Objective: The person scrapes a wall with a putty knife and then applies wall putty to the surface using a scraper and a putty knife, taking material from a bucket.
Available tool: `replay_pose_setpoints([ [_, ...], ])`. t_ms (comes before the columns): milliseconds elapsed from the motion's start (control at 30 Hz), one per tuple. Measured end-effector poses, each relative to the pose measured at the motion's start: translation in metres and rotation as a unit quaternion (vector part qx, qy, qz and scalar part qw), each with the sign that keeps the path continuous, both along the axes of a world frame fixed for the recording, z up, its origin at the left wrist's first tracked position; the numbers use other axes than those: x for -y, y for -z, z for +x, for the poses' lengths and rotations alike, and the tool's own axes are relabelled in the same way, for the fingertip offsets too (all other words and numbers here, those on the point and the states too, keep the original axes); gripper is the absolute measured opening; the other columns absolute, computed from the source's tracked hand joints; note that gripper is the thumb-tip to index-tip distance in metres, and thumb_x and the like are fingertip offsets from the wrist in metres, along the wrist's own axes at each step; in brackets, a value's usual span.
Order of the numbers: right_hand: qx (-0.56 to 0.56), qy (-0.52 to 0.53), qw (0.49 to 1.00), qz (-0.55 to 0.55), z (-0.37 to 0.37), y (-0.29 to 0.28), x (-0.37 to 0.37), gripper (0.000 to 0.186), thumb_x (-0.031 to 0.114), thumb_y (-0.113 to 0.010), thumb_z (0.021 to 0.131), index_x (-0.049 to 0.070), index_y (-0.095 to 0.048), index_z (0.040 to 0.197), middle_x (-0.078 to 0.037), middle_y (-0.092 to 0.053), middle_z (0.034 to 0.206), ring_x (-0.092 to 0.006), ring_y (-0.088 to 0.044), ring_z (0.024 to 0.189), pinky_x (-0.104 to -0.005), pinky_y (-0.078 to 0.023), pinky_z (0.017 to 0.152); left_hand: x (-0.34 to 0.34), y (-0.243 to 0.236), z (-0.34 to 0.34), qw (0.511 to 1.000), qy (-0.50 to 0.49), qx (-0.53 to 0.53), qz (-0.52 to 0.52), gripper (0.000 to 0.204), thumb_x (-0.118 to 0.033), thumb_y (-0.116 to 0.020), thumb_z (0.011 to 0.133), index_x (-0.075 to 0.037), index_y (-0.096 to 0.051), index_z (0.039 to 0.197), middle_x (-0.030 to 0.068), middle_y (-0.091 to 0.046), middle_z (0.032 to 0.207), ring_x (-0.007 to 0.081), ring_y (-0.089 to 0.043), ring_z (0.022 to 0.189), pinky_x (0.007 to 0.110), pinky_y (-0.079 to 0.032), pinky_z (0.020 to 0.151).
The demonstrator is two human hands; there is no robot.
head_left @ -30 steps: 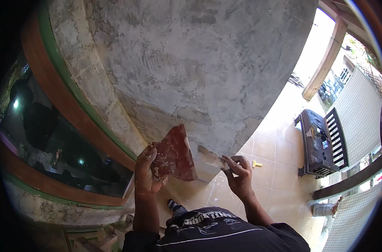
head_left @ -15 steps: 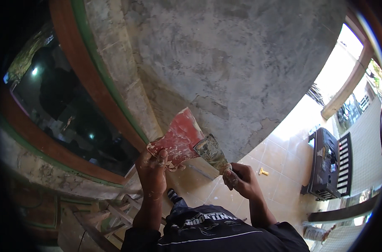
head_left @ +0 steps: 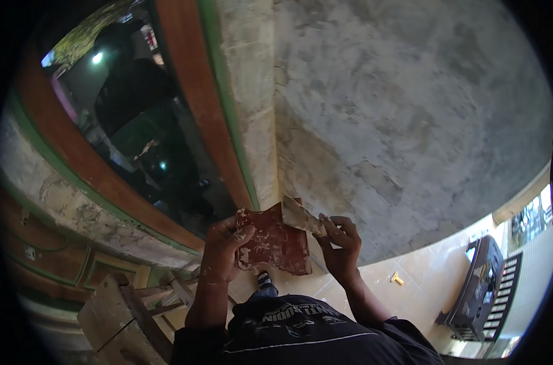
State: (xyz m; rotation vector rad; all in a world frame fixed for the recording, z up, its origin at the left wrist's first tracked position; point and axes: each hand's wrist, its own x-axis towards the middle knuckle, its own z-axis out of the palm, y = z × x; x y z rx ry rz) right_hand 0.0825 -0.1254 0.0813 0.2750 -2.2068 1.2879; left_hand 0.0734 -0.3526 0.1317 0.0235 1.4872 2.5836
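Note:
My left hand (head_left: 223, 250) grips a red putty board (head_left: 269, 242) by its left edge, the thumb lying on top. Whitish filler is smeared over the board and crusted along its edges. A putty knife (head_left: 299, 218) with a coated blade is in my right hand (head_left: 341, 244), the fingers closed round its handle. Its blade overlaps the upper right part of the board; whether it touches the surface is hard to tell. Both tools are in front of my chest, near the foot of the corner between the window side and the grey wall (head_left: 410, 115).
At left, a dark glass window (head_left: 148, 131) has a brown wooden frame (head_left: 197, 91) edged in green. A wooden trestle (head_left: 115, 310) stands at lower left. A yellow object (head_left: 397, 278) lies on the tiled floor (head_left: 419, 264). Farther right is a dark slatted bench (head_left: 480, 292).
My view has swung, so the window and wall corner appear farther right. The board has turned from upward-tilted to roughly level, and the knife has shifted up over its right part.

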Motion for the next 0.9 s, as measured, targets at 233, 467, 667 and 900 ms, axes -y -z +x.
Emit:
replay_pose_setpoints([
  [233, -0.102, 0.097, 0.984, 0.112, -0.06, 0.068, 0.029, 0.046, -0.003, -0.073, 0.061, 0.011, -0.067, 0.104, -0.006, -0.057, 0.091, -0.0219, -0.053, 0.079, -0.0327, -0.038, 0.07, 0.059, 0.001, -0.041, 0.997, -0.037, 0.016, 0.06, 0.023, -0.005, -0.058, 0.084, 0.006, -0.057, 0.104, 0.0115, -0.065, 0.092, 0.0168, -0.066, 0.075, 0.028, -0.055, 0.067],
  [467, 0.083, 0.12, 0.987, 0.065, -0.045, 0.124, 0.025, 0.041, -0.004, -0.071, 0.069, 0.008, -0.066, 0.108, -0.01, -0.059, 0.085, -0.0211, -0.057, 0.073, -0.0311, -0.046, 0.061, 0.075, 0.018, -0.093, 0.988, -0.017, 0.025, 0.15, 0.034, -0.02, -0.051, 0.091, 0.002, -0.05, 0.118, 0.0127, -0.063, 0.103, 0.0207, -0.065, 0.088, 0.035, -0.054, 0.077],
  [667, 0.174, 0.166, 0.969, -0.06, -0.033, 0.129, 0.018, 0.037, -0.002, -0.07, 0.072, 0.006, -0.065, 0.108, -0.011, -0.06, 0.081, -0.0174, -0.058, 0.07, -0.0291, -0.045, 0.059, 0.035, 0.03, -0.14, 0.975, -0.091, -0.011, 0.203, 0.033, -0.016, -0.05, 0.092, 0.003, -0.049, 0.118, 0.0135, -0.058, 0.114, 0.0222, -0.06, 0.101, 0.041, -0.049, 0.088],
  [900, 0.229, 0.132, 0.964, -0.03, -0.054, 0.117, -0.005, 0.035, -0.002, -0.068, 0.074, 0.004, -0.065, 0.108, -0.009, -0.06, 0.081, -0.014, -0.056, 0.07, -0.0268, -0.044, 0.06, -0.043, 0.079, -0.212, 0.898, -0.347, -0.172, -0.209, 0.028, -0.005, -0.055, 0.088, 0.002, -0.057, 0.115, 0.0111, -0.064, 0.096, 0.0189, -0.059, 0.095, 0.035, -0.046, 0.084],
])
